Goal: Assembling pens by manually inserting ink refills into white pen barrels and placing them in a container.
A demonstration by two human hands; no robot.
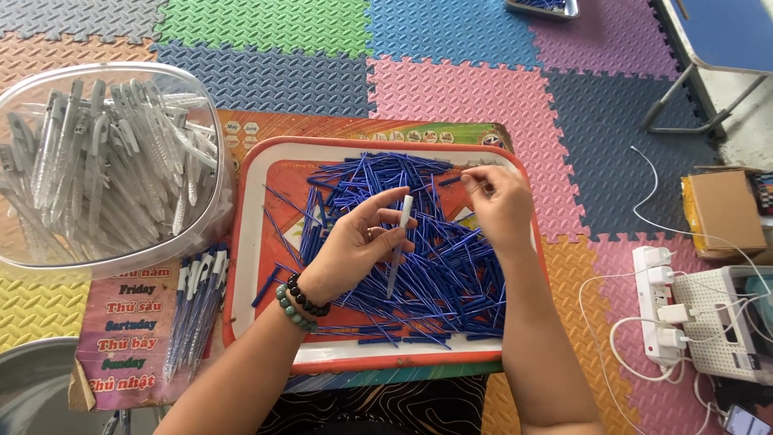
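Your left hand (354, 246) is curled shut around a clear pen barrel (399, 242), held near upright over the middle of the red tray (241, 242), open end up. Your right hand (495, 197) is pinched, thumb to forefinger, on a thin blue refill (465, 174) at the heap's far edge; the other fingers are loosely bent. Judgement: pull one refill clear of the blue refill pile (419, 266) before lifting, keep the barrel steady and tilted toward the right hand, and feed the tip in straight. Both wrists hover above the tray, forearms angled inward. Empty barrels sit in the clear tub (113, 161) to the left; finished pens (193, 310) lie beside the tray.
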